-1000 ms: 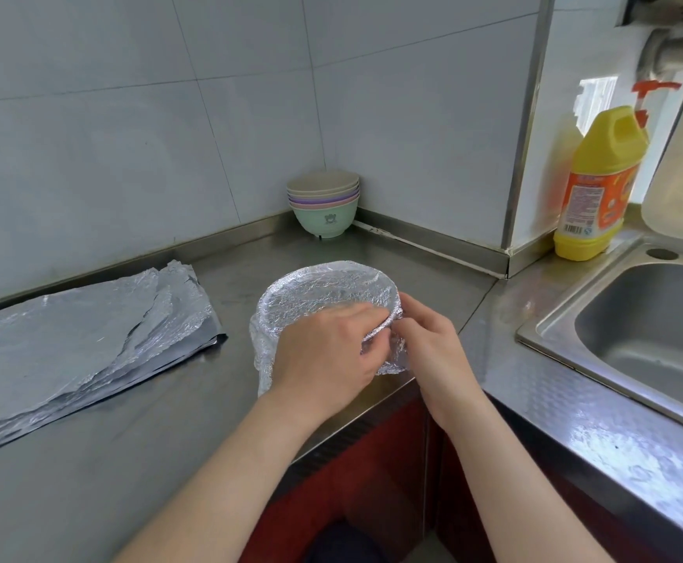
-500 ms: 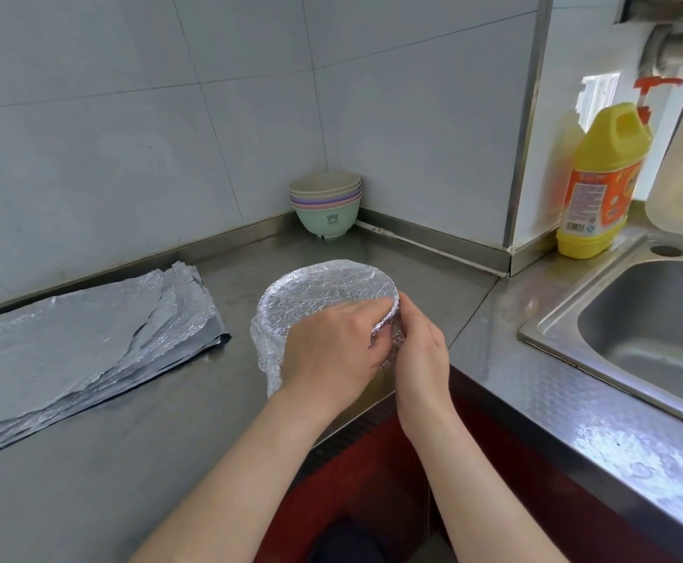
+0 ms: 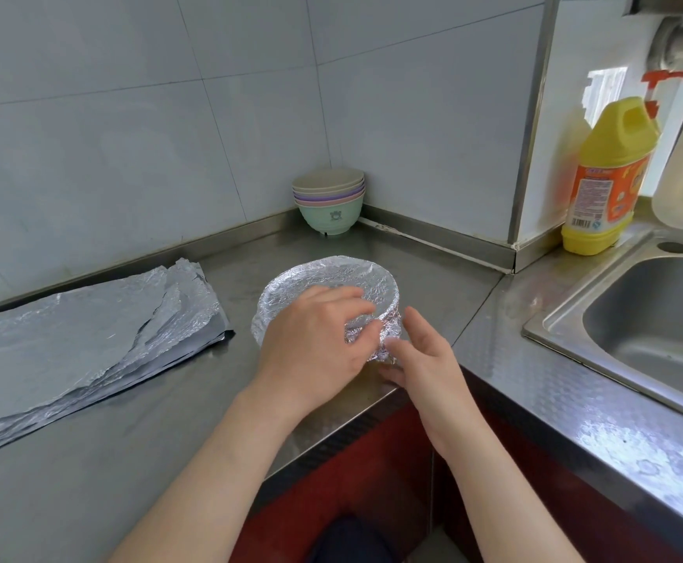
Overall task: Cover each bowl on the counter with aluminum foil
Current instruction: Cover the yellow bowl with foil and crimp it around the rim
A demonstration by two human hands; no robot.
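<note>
Nearest, at the front edge of the counter point(image 3: 128, 440), the right hand point(image 3: 425, 359) has been opened: half a second ago its fingers were pressed flat against the crimped foil on the right side of the foil-covered bowl point(image 3: 331, 274), and now they are spread and nearly straight, with only the thumb and the lower fingers seen at the wrap. The left hand point(image 3: 315, 343) has been kept where it was, laid over the near rim, with the fingers across the foil top and the thumb set against the folded side, so that the bowl is gripped and steadied. The bowl has not been shifted; it sits close to the counter's edge with foil drawn over its mouth and tucked down all round the visible wall. From this it may be judged that the last fold has been finished and this bowl is nearly done. Further left, a stack of foil sheets point(image 3: 79, 331) lies flat and ready. Beyond, in the tiled corner, a stack of bowls point(image 3: 329, 201) is left uncovered, so most of the task is judged to remain.
</note>
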